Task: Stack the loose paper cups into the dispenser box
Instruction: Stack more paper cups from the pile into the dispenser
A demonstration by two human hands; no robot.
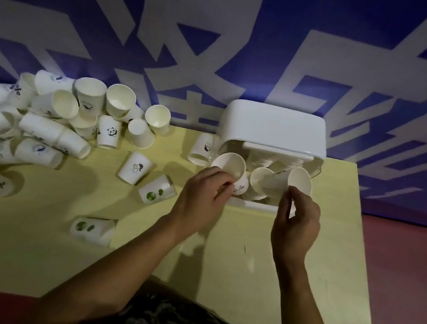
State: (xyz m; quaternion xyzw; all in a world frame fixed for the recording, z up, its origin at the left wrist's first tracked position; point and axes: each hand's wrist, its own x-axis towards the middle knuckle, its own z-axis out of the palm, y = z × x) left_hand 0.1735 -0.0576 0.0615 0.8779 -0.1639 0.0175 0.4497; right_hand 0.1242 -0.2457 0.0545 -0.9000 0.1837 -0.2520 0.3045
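Left hand (pixel 202 194) pinches rim of paper cup (pixel 231 169) at dispenser box (pixel 273 132) opening, left side. Right hand (pixel 296 224) grips second cup (pixel 297 183) at right side, fingers curled round its lower wall. Both cups tilted, mouths toward camera, long axes pointing back into box. More nested cups (pixel 260 181) between them inside. Loose cup pile (pixel 52 120) well apart on left of tabletop (pixel 218 261), nearer left hand. Judgement: seat both cups, then left hand fetches next.

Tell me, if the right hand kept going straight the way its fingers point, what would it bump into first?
Most likely the paper cup just above the right hand, the one lying in the dispenser box. The fingertips look almost on its rim, though depth is hard to judge from this view.
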